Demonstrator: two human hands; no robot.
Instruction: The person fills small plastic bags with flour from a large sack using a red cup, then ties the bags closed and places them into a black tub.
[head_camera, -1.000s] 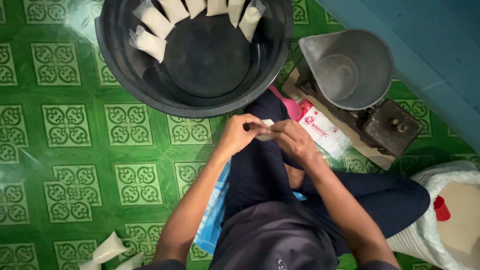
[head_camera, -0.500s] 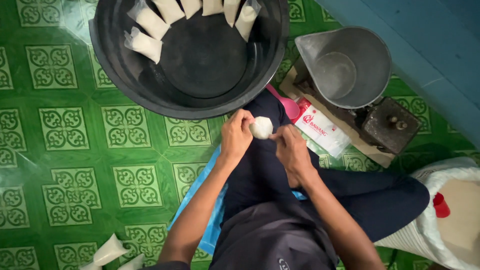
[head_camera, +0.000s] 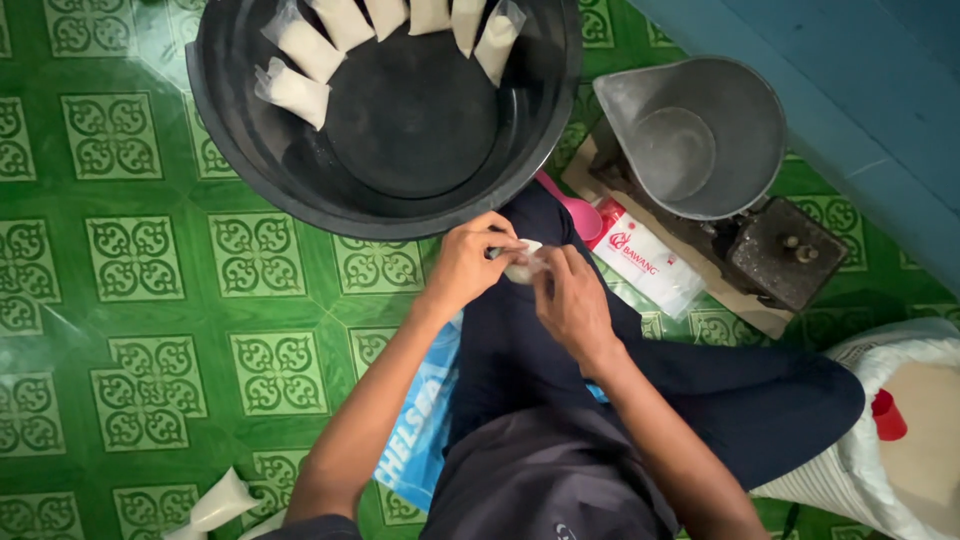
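I look straight down at my lap while sitting on a green patterned tile floor. My left hand (head_camera: 468, 263) and my right hand (head_camera: 570, 300) meet over my dark-trousered knee, both closed on a small clear plastic bag of white powder (head_camera: 522, 262). The bag is mostly hidden by my fingers. Just beyond my hands stands a large black basin (head_camera: 250, 150), with several filled white bags leaning in a row along its far wall (head_camera: 345, 25).
A grey metal scale pan (head_camera: 700, 130) on a dark scale base (head_camera: 785, 250) stands at the right, on cardboard. Beside it lie a pink scoop (head_camera: 570, 205) and a white packet (head_camera: 645, 262). An open white sack (head_camera: 905, 420) sits at lower right; loose bags (head_camera: 215, 505) at lower left.
Half a second ago my left hand held the bag up in plain sight; now both hands have closed around it lower over my knee. The camera has shifted slightly.
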